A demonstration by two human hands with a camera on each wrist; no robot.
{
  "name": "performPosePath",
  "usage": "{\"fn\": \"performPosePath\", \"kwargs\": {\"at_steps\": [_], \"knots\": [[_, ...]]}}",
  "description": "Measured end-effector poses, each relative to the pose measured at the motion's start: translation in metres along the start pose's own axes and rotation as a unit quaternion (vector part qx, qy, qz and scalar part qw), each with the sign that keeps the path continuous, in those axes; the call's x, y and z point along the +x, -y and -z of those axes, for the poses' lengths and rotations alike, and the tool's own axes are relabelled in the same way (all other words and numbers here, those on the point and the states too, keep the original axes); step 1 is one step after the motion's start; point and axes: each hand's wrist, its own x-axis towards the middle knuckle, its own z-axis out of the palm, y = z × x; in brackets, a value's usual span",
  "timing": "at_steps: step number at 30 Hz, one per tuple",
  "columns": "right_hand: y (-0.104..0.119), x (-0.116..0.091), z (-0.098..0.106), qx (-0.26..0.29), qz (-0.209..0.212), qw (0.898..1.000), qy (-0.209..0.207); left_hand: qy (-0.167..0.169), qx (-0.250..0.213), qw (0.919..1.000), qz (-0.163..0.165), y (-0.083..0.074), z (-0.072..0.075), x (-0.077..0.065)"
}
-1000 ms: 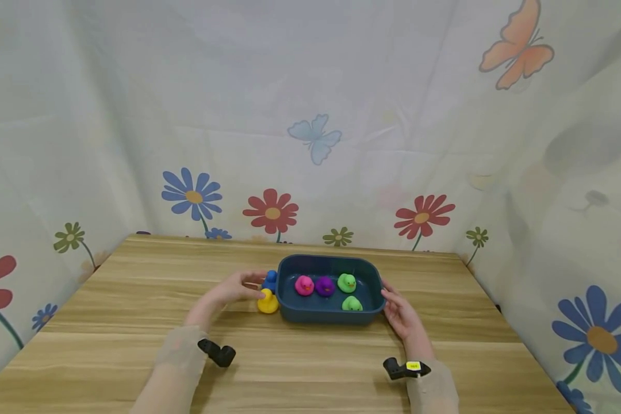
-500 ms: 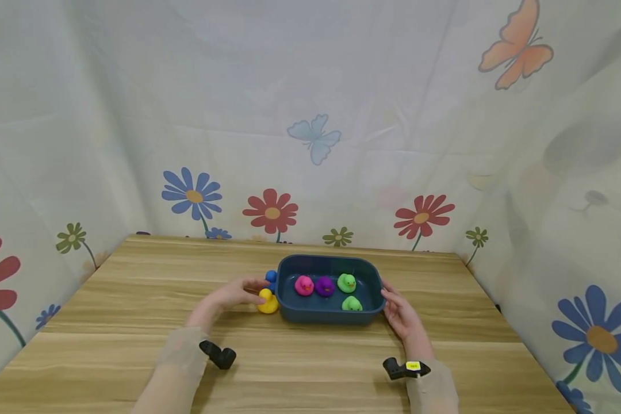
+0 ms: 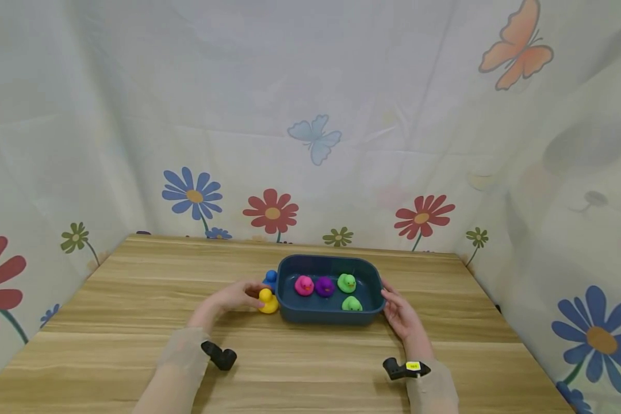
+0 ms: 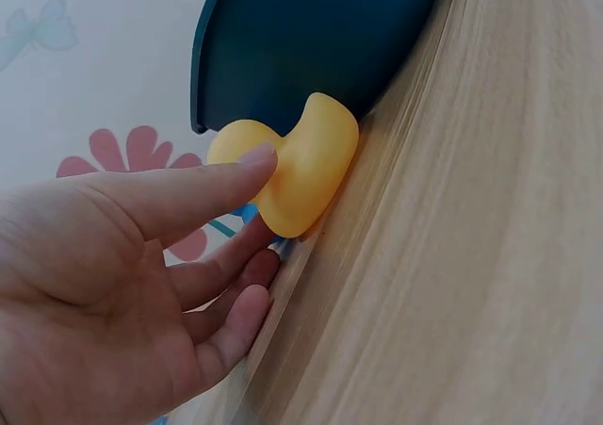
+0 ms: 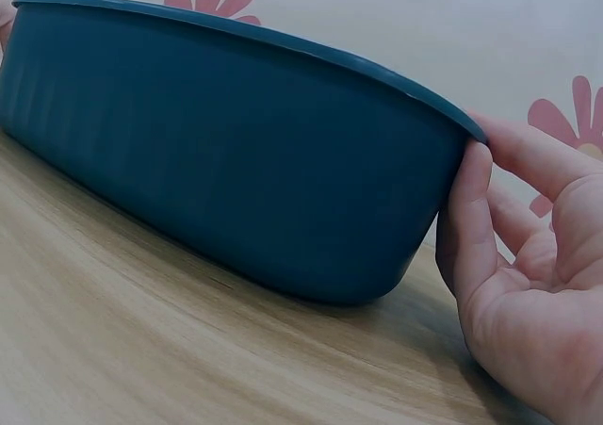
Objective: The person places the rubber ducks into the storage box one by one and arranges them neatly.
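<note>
My left hand [image 3: 240, 295] pinches a yellow rubber duck [image 4: 316, 171] beside the left end of a dark blue basin [image 3: 315, 316]. The thumb [image 4: 226, 187] presses the near side of the duck, with other fingers behind it. Just behind the yellow one, a blue rubber duck [image 3: 270, 279] sits partly hidden by the hand. At the basin's right end, my right hand [image 3: 402, 313] rests its extended fingers and thumb against the wall under the rim [image 5: 415, 88]. Inside lie a pink duck [image 3: 304, 286], a purple duck [image 3: 325, 286] and two green ducks [image 3: 347, 283].
The basin stands on a wood-grain table [image 3: 310, 368], near its back edge. A white cloth backdrop [image 3: 227, 115] printed with flowers and butterflies encloses the back and both sides. Each wrist carries a small black camera [image 3: 219, 355].
My left fingers have drawn back from the blue duck and closed round the yellow one, which has barely shifted. The basin and my right hand have stayed put.
</note>
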Motion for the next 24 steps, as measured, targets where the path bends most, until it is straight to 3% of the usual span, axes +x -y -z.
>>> {"fn": "performPosePath", "kwargs": {"at_steps": [10, 17, 24], "knots": [[0.000, 0.001, 0.001, -0.002, 0.006, 1.000, 0.006, 0.003, -0.015, 0.9998, 0.011, 0.000, 0.004, -0.005], [0.001, 0.000, -0.001, 0.005, -0.002, 1.000, 0.004, -0.040, -0.038, 0.9961, 0.069, -0.003, 0.013, -0.011], [0.001, 0.000, -0.001, 0.008, 0.001, 1.000, 0.021, -0.075, -0.036, 0.9919, 0.096, -0.006, 0.016, -0.015]]}}
